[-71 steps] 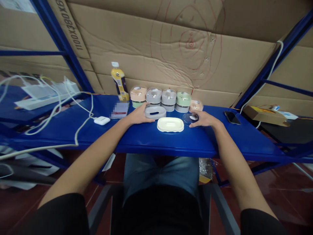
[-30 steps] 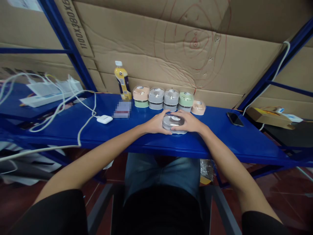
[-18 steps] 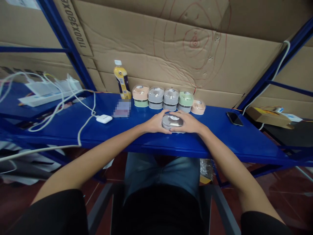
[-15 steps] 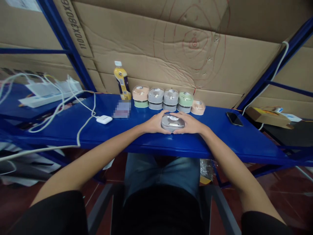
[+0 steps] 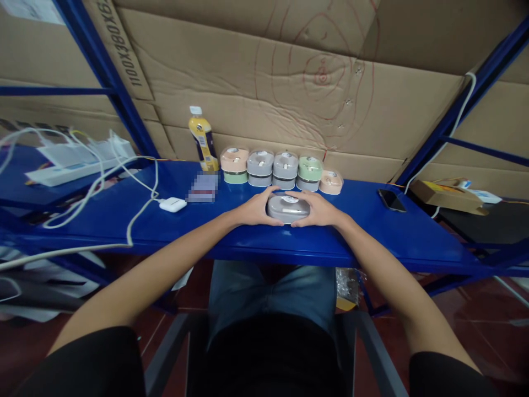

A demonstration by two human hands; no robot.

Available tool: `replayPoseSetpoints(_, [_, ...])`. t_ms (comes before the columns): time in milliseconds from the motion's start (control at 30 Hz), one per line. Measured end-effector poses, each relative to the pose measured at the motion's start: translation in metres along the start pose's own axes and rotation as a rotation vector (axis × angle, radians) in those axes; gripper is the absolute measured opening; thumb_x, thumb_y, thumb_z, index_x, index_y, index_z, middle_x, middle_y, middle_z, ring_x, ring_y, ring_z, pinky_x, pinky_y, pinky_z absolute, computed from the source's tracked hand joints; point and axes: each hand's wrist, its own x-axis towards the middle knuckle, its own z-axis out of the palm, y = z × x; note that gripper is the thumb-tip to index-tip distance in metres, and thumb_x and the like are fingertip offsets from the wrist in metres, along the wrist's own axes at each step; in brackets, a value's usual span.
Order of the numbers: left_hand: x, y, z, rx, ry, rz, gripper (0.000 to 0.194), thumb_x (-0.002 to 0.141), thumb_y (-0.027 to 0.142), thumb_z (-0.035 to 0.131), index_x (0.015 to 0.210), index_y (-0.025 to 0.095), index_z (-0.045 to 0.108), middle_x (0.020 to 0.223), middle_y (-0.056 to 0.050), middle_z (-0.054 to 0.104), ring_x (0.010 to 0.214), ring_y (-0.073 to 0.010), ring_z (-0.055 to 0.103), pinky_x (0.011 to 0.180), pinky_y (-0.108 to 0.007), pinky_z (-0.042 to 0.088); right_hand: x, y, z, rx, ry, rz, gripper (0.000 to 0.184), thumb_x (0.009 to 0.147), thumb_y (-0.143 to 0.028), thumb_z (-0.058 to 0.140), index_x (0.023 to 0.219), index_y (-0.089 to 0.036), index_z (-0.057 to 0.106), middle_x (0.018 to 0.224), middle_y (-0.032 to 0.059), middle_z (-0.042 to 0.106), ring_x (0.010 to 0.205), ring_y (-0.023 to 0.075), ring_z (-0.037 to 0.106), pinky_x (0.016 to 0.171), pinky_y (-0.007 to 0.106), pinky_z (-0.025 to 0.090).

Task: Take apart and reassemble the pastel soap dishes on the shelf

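A grey lidded plastic box with a clear cover and a round white sticker is low over the front half of the blue table. My left hand cups its left end, thumb in front and fingers behind. Around the right end curves my right hand in the same way. Just behind stands a row of similar small boxes: a peach box on a green one, two grey stacks, a green box on a grey one, and a single peach box.
A yellow drink bottle stands left of the row, with a blurred flat packet before it. White earphone case, cables and a power strip lie left. To the right are a phone and an open carton. Cardboard closes the back.
The view has shifted slightly. Both hands stay around the grey box, and its front side shows a little more than before. The row behind stands as it did.
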Motion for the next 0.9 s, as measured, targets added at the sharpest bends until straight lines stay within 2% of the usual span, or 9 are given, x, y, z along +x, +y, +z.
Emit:
replayPoseSetpoints(100, [-0.002,0.0,-0.004,-0.033,0.041,-0.028,0.112,0.078,0.065,0.09,0.166,0.017,0.04,0.144,-0.024,0.071,0.133,-0.0416,0.071,0.116,-0.06,0.055,-0.009,0.004,-0.023,0.105,0.091,0.0,0.105,0.069,-0.064,0.098,0.163,-0.029,0.064,0.156,0.0123,0.07,0.145,0.0418,0.064,0.127,0.065,0.047])
replayPoseSetpoints(200, [-0.003,0.0,-0.006,-0.044,0.069,-0.019,0.095,0.088,0.063,0.08,0.163,0.018,0.043,0.137,-0.02,0.075,0.124,-0.0354,0.074,0.113,-0.057,0.057,-0.021,0.018,-0.057,0.121,0.354,0.108,0.103,0.071,-0.067,0.095,0.162,-0.029,0.064,0.16,0.0114,0.068,0.147,0.0418,0.063,0.124,0.064,0.051])
replayPoseSetpoints(300, [-0.001,0.001,-0.005,-0.014,0.065,-0.029,0.091,0.088,0.062,0.079,0.16,0.018,0.046,0.134,-0.018,0.076,0.121,-0.0336,0.074,0.111,-0.054,0.057,-0.02,0.043,-0.088,-0.001,0.745,0.37,0.098,0.085,-0.067,0.084,0.167,-0.022,0.056,0.163,0.0179,0.064,0.149,0.0396,0.061,0.12,0.061,0.053])
replayPoseSetpoints(367, [0.0,0.003,-0.003,0.003,0.059,-0.039,0.091,0.088,0.062,0.079,0.16,0.018,0.046,0.133,-0.018,0.075,0.12,-0.0338,0.074,0.109,-0.054,0.058,-0.011,0.06,-0.099,-0.106,0.897,0.617,0.092,0.089,-0.062,0.081,0.165,-0.017,0.056,0.159,0.0222,0.065,0.147,0.0408,0.062,0.119,0.063,0.053])
replayPoseSetpoints(467, [0.001,0.005,-0.002,0.011,0.053,-0.045,0.091,0.087,0.061,0.079,0.16,0.018,0.047,0.133,-0.018,0.075,0.12,-0.0345,0.073,0.109,-0.055,0.057,0.011,0.077,-0.1,-0.186,0.846,0.904,0.084,0.082,-0.054,0.09,0.154,-0.016,0.067,0.148,0.0252,0.072,0.142,0.0454,0.065,0.116,0.064,0.053])
replayPoseSetpoints(567, [0.001,0.006,-0.003,0.022,0.044,-0.063,0.09,0.087,0.061,0.079,0.16,0.018,0.047,0.134,-0.019,0.074,0.123,-0.0357,0.073,0.109,-0.056,0.056,0.029,0.083,-0.087,-0.246,0.733,1.015,0.08,0.079,-0.052,0.093,0.147,-0.014,0.072,0.145,0.0296,0.07,0.136,0.0463,0.069,0.113,0.062,0.055])
replayPoseSetpoints(733, [0.001,0.007,-0.004,0.043,0.031,-0.076,0.09,0.087,0.062,0.078,0.16,0.017,0.048,0.135,-0.02,0.073,0.123,-0.037,0.072,0.108,-0.056,0.056,0.04,0.086,-0.067,-0.347,0.755,1.041,0.081,0.082,-0.06,0.087,0.142,-0.008,0.068,0.147,0.0356,0.062,0.131,0.0484,0.069,0.112,0.064,0.052])
replayPoseSetpoints(833, [0.002,0.008,-0.005,0.048,0.021,-0.073,0.09,0.086,0.063,0.078,0.159,0.018,0.05,0.136,-0.019,0.073,0.124,-0.0371,0.072,0.109,-0.055,0.056,0.04,0.086,-0.066,-0.334,0.755,0.997,0.083,0.092,-0.072,0.072,0.143,-0.007,0.063,0.146,0.0362,0.062,0.135,0.05,0.066,0.115,0.064,0.05])
replayPoseSetpoints(900, [0.002,0.008,-0.006,0.051,0.009,-0.081,0.09,0.086,0.064,0.077,0.158,0.017,0.05,0.136,-0.02,0.073,0.125,-0.0374,0.072,0.11,-0.054,0.056,0.038,0.085,-0.067,-0.308,0.746,0.968,0.08,0.099,-0.073,0.061,0.144,-0.007,0.062,0.147,0.0361,0.062,0.138,0.0495,0.065,0.117,0.063,0.049])
